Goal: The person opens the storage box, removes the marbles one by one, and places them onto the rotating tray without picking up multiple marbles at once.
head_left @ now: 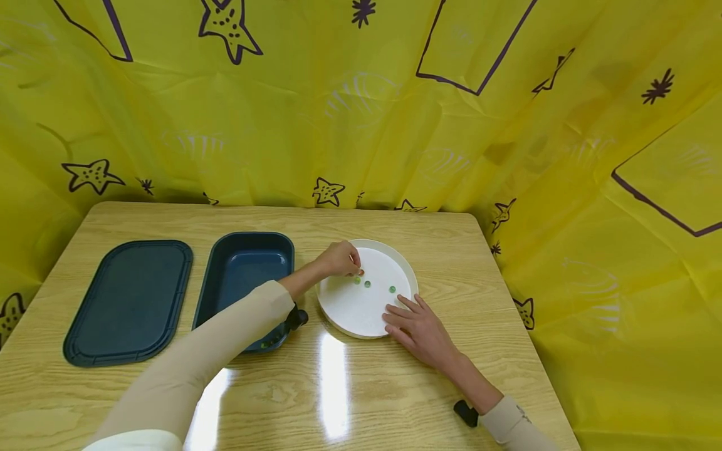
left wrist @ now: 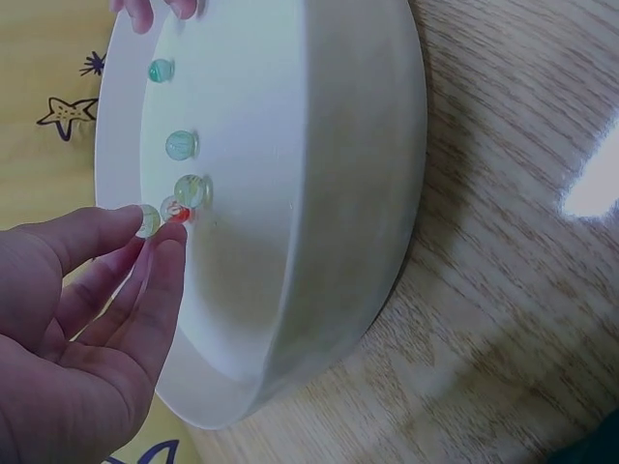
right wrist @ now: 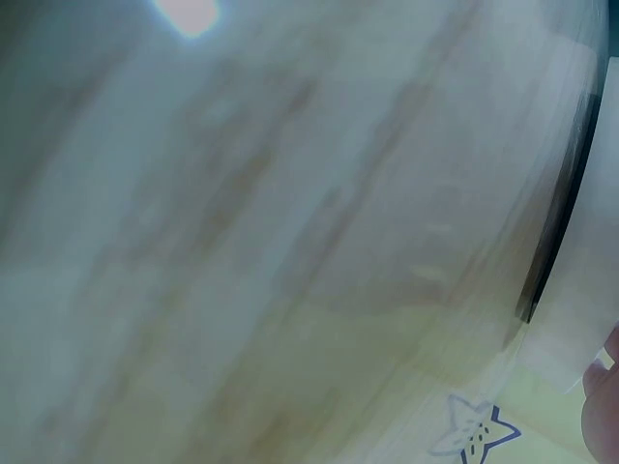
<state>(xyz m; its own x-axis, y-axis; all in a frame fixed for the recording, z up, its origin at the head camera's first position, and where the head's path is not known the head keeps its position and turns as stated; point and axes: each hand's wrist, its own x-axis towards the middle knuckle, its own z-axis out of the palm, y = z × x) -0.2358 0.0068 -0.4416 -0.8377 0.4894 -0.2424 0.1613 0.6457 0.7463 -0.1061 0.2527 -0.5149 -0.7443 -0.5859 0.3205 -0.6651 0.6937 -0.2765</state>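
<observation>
In the left wrist view my left hand (left wrist: 92,319) pinches a pale green glass marble (left wrist: 148,221) between thumb and fingertips. This happens over a round white dish (head_left: 361,316), at its left part. Right beside the fingertips lies a clear marble with red inside (left wrist: 176,211), close to a clear yellowish-green marble (left wrist: 191,190). Two green marbles, one nearer (head_left: 368,284) and one farther right (head_left: 392,289), sit on the dish floor. My right hand (head_left: 423,331) rests with extended fingers over the dish's right front rim.
Left of the dish stands a deep dark blue container (head_left: 248,244) with several green marbles (head_left: 266,344) at its near end, partly behind my left sleeve. A flat dark blue lid (head_left: 130,300) lies farther left on the wooden table (head_left: 293,401). Yellow curtains (head_left: 293,125) hang behind.
</observation>
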